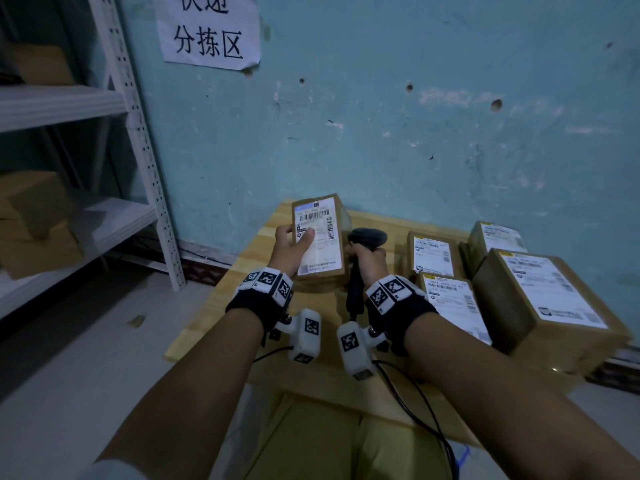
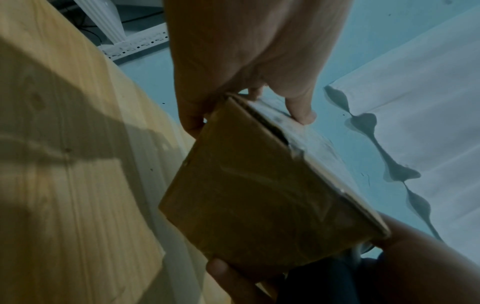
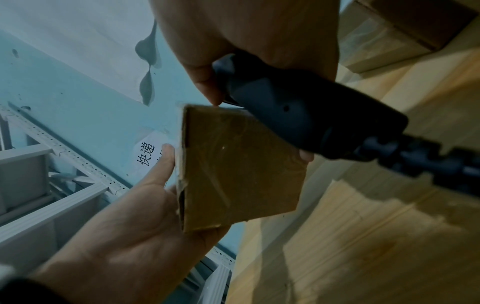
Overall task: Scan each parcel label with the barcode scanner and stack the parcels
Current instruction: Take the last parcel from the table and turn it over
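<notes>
The parcel is brown cardboard with a white barcoded label. The scanner is black, the counter pale striped wood, the wall chipped turquoise.

A white paper sign taped to the blue wall, far left, reads 分拣区 on its lower line; its upper line is cut off in the head view, and in the right wrist view the sign shows 快递. The held parcel bears a white shipping label with a barcode across its top and a second barcode down its right edge; its print is too small to read. The parcels on the table, at right, carry similar white labels with barcodes, likewise illegible.
</notes>
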Available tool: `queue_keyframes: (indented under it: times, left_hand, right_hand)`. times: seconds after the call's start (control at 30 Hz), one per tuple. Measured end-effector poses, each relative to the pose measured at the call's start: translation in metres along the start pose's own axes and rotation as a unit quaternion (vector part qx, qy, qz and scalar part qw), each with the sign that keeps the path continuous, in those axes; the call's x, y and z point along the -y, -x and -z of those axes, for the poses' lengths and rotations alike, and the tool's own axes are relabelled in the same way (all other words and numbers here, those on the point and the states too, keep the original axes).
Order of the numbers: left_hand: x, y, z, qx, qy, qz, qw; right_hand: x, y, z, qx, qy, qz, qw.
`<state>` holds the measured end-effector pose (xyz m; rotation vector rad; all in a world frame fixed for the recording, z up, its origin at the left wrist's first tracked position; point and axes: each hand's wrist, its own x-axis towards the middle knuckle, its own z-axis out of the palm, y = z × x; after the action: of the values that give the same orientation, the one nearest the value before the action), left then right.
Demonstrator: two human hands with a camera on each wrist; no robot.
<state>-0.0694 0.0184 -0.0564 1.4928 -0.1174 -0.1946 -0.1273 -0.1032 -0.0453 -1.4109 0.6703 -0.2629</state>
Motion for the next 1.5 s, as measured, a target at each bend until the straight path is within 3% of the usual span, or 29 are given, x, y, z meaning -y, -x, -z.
queue_keyframes:
  times: [0.23, 0.33, 0.57, 0.83, 1.1, 1.33, 1.5]
  left_hand:
    - [0.008, 0.004, 0.006, 0.006, 0.039, -0.048, 0.998]
    - [0.008, 0.012, 0.003, 0.039, 0.057, -0.053, 0.996]
    - [0.015, 0.013, 0.002, 0.115, 0.169, 0.005, 0.979]
    - [0.023, 0.012, 0.008, 0.132, 0.231, 0.089, 0.96]
    - [0.027, 0.013, 0.01, 0.083, 0.198, 0.097, 0.972]
    - [0.041, 0.016, 0.016, 0.027, 0.162, 0.1, 0.981]
    - [0.039, 0.016, 0.016, 0.009, 0.133, 0.096, 0.986]
  right_hand:
    - [-0.003, -0.007, 0.0, 0.012, -0.013, -0.018, 1.0]
    - [-0.01, -0.013, 0.0, 0.021, -0.014, -0.023, 0.999]
    - [-0.003, 0.002, 0.006, 0.042, -0.014, -0.017, 0.999]
    - [-0.003, 0.0, 0.004, 0.037, -0.01, -0.021, 0.999]
    - [-0.014, -0.01, 0.003, 0.021, -0.011, -0.03, 0.999]
    - [-0.022, -0.004, -0.006, -0.003, -0.075, -0.009, 0.997]
    - [-0.023, -0.004, -0.009, -0.011, -0.041, 0.03, 0.999]
